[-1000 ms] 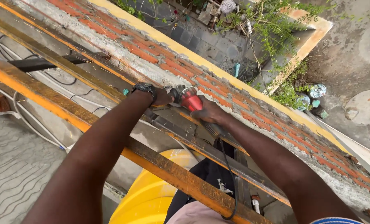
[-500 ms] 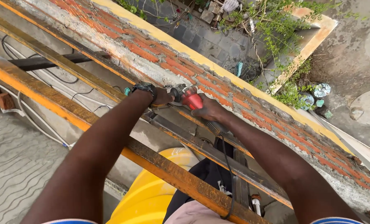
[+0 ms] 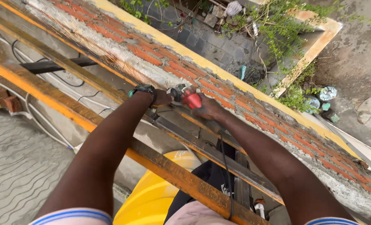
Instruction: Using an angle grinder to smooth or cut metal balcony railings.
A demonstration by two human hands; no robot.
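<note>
Both my hands hold a red and grey angle grinder (image 3: 186, 96) against a rusty steel bar (image 3: 89, 83) that runs beside a brick wall top (image 3: 160, 54). My left hand (image 3: 160, 98), with a dark watch on the wrist, grips the grinder's side handle. My right hand (image 3: 208, 109) is wrapped around the red body. A black power cord (image 3: 225, 166) hangs from the grinder down past my right forearm. Faint spark streaks fan out to the upper left along the wall.
A second rusty, orange-edged steel beam (image 3: 152, 160) crosses under my arms. A yellow drum (image 3: 152, 196) stands below it. White and black cables (image 3: 35, 121) lie on the concrete at left. Beyond the wall is a drop to a yard with plants (image 3: 277, 29) and debris.
The grinder and both hands stay at the same spot on the bar. Spark streaks now spread to the upper left along the wall.
</note>
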